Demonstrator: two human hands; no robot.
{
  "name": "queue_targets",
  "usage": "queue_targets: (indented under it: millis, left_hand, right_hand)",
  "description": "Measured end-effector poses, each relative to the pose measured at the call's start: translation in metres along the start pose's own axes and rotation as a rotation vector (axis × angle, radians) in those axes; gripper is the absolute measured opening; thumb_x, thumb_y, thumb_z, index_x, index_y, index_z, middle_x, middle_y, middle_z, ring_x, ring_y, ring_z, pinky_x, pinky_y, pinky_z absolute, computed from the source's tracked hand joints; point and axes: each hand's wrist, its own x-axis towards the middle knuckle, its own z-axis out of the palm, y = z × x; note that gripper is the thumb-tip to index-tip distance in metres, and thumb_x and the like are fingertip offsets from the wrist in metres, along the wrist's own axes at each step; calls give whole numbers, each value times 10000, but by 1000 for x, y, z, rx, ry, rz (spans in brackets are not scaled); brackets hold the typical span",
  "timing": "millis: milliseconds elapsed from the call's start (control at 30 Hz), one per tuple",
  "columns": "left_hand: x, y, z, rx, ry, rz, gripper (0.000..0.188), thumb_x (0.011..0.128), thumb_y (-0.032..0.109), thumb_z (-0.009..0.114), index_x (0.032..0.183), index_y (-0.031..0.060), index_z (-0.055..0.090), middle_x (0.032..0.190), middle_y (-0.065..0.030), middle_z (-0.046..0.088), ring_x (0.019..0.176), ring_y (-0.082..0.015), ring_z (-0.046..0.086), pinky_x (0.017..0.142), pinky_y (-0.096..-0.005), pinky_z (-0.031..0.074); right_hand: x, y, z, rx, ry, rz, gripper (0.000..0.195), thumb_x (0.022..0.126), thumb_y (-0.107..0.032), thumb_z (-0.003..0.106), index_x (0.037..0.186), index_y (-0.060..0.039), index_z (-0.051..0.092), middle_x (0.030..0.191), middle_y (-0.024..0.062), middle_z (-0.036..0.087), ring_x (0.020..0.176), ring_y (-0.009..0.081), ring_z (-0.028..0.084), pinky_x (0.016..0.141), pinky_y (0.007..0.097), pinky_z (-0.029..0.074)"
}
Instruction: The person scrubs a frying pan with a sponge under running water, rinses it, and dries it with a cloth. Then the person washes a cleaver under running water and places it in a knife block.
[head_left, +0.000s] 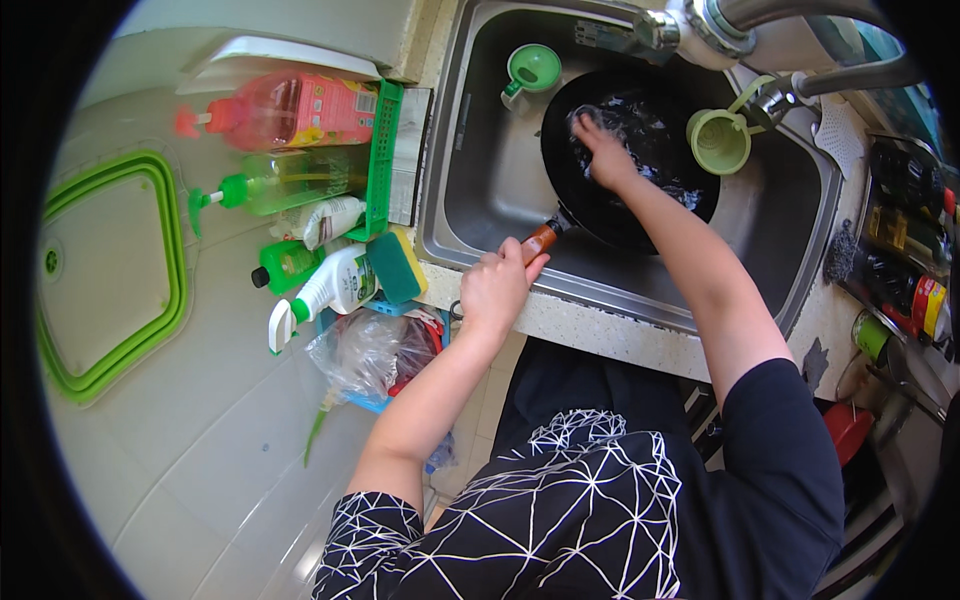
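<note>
A black frying pan or wok (637, 217) with water in it rests in the stainless steel sink (499, 176). My left hand (495, 285) is closed around its brown handle (541, 241), at the sink's front edge. Inside the pan, my right hand (609, 159) reaches down with its fingers in the water near the far left side. Ripples and glare surround the fingertips, so I cannot tell if they hold anything. A green funnel-like cup (534, 67) lies in the sink's back left corner. To the pan's right is a pale green strainer cup (720, 142).
A faucet (697, 30) overhangs the sink's back right. On the left stand a green basket (384, 157) with pump bottles, a white spray bottle (341, 281) and a sponge (396, 266). A steel-wool scrubber (838, 253) sits on the right counter, beside several bottles.
</note>
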Motion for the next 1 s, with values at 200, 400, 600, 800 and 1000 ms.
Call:
queue_targets:
  millis: [200, 400, 600, 800, 1000]
  left_hand:
    - [1, 2, -1, -30, -2, -28, 524, 873, 605, 568, 780, 95, 490, 527, -81, 567, 428, -247, 610, 381, -337, 493]
    - [2, 2, -4, -59, -48, -56, 521, 876, 599, 568, 777, 94, 488, 522, -86, 566, 432, -253, 612, 379, -345, 492]
    - [1, 0, -2, -34, 10, -30, 539, 858, 624, 572, 749, 104, 482, 511, -49, 548, 417, -211, 599, 376, -315, 486]
    - [3, 4, -3, -17, -13, -51, 529, 866, 612, 568, 763, 100, 491, 525, -59, 560, 426, -213, 607, 379, -316, 490]
    - [0, 4, -1, 4, 3, -35, 532, 872, 611, 558, 782, 91, 492, 535, -59, 564, 430, -213, 612, 381, -317, 493]
  right_hand:
    - [39, 5, -9, -229, 11, 354, 689, 878, -86, 419, 1523, -247, 240, 1607, 41, 169, 1364, 331, 393, 1089, 435, 373]
    - [10, -29, -1, -27, -98, 26, 582, 868, -68, 416, 1440, -175, 416, 1528, 117, 342, 1323, 330, 443, 1074, 434, 391]
    - [8, 29, -46, -455, -111, 147, 580, 920, -64, 378, 1471, -244, 373, 1567, 12, 280, 1408, 270, 330, 1111, 424, 347]
    - [-46, 36, -27, -391, -192, 566, 557, 913, -90, 402, 1453, 10, 309, 1555, 155, 245, 1355, 347, 389, 1053, 423, 415]
    - [-98, -16, -25, -199, -443, 332, 408, 817, -80, 508, 1190, 78, 557, 1286, 320, 521, 1118, 405, 594, 948, 451, 498]
